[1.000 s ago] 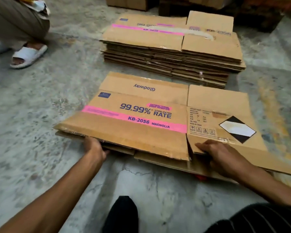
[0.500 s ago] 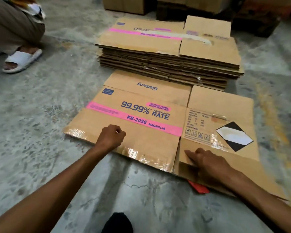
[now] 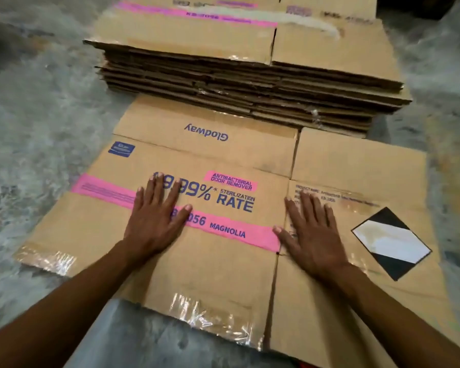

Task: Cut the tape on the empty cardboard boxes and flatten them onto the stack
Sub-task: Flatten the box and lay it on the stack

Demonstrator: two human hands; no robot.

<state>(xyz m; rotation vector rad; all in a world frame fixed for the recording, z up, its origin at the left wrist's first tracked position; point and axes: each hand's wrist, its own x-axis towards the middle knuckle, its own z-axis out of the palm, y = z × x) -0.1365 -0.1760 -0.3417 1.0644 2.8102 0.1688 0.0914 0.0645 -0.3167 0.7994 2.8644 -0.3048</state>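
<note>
The left hand (image 3: pixel 154 221) is laid palm-down with fingers straight and spread on the wide printed panel of the flattened Glodway box (image 3: pixel 218 160), over the pink band (image 3: pixel 104 189) and the large "99.99% RATE" lettering. The right hand (image 3: pixel 312 237) is pressed flat in the same manner, fingers splayed, just across the fold line on the narrower side panel, near the black-and-white diamond label (image 3: pixel 391 243). Nothing is grasped by either hand; both are spread wide and only bear down on the cardboard.

The box is judged to be already cut and collapsed: it lies flat on the concrete floor (image 3: pixel 37 115), and strips of clear tape (image 3: pixel 210 317) are seen torn along its near edge. The pressing appears to be the final flattening of the creases. What is left, by this judgement, is for the sheet to be lifted and set on the stack of flattened boxes (image 3: pixel 250 83), which lies directly beyond the box's far flaps, touching or nearly touching them, and well ahead of both hands. No cutting tool can be made out clearly; a small red shape at the bottom edge is too cropped to identify.
</note>
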